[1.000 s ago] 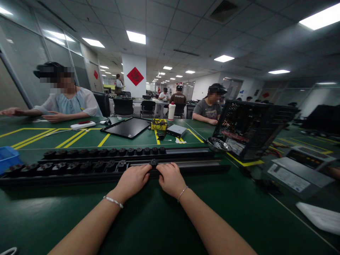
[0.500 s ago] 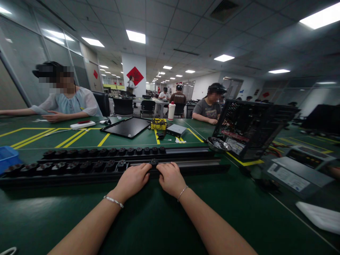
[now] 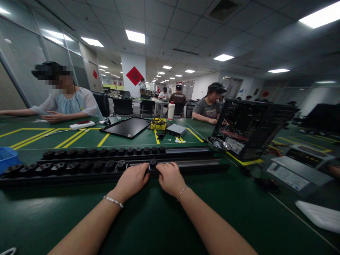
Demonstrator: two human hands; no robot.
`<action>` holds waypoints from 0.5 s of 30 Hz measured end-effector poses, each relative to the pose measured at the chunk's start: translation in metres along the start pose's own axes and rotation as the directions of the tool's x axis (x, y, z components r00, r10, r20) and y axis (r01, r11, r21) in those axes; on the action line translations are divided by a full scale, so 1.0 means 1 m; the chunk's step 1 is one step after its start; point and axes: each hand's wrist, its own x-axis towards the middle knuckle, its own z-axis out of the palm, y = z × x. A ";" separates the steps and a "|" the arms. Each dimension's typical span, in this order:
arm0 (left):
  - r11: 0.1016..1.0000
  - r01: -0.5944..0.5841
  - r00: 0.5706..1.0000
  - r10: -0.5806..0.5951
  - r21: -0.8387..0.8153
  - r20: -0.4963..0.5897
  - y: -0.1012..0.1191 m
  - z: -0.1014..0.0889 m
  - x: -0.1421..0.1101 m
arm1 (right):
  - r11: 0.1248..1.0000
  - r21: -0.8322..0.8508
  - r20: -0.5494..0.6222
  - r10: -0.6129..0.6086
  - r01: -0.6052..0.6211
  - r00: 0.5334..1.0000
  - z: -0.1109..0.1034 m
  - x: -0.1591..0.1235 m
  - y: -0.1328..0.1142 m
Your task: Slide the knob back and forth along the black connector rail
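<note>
Two long black rails lie side by side across the table, carrying rows of round black socket-like modules. My left hand (image 3: 135, 177) is closed over the front edge of the near rail (image 3: 87, 180), thumb at the front and fingers on top. Just to its right, my right hand (image 3: 171, 178) grips the same rail in the same way. A single black module (image 3: 153, 163) sits on this rail between my fingertips. The right fingertips touch or nearly touch it, while a small gap separates it from the left ones. My fingers partly hide the rail.
Behind the rails lie a flat black screen panel (image 3: 127, 127), a yellow box of cables (image 3: 158, 124) and a grey drive (image 3: 176, 130). A metal bowl (image 3: 218, 144), an open computer case (image 3: 252, 127) and a power supply (image 3: 297, 173) stand right. A blue bin (image 3: 8, 157) is left.
My left fingertips have shifted slightly left, away from the module. My right hand stays nearly still. In the background, a standing person has moved to the right.
</note>
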 end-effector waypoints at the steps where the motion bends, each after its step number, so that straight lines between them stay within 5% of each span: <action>1: 1.000 -0.005 1.000 0.005 0.001 -0.001 0.000 0.000 0.000 | 1.000 0.000 -0.002 -0.002 0.002 1.000 0.000 0.000 0.000; 15: 0.996 -0.084 0.996 0.084 0.010 -0.019 -0.003 0.003 0.000 | 0.999 0.045 -0.036 -0.004 0.006 0.999 0.000 0.000 0.002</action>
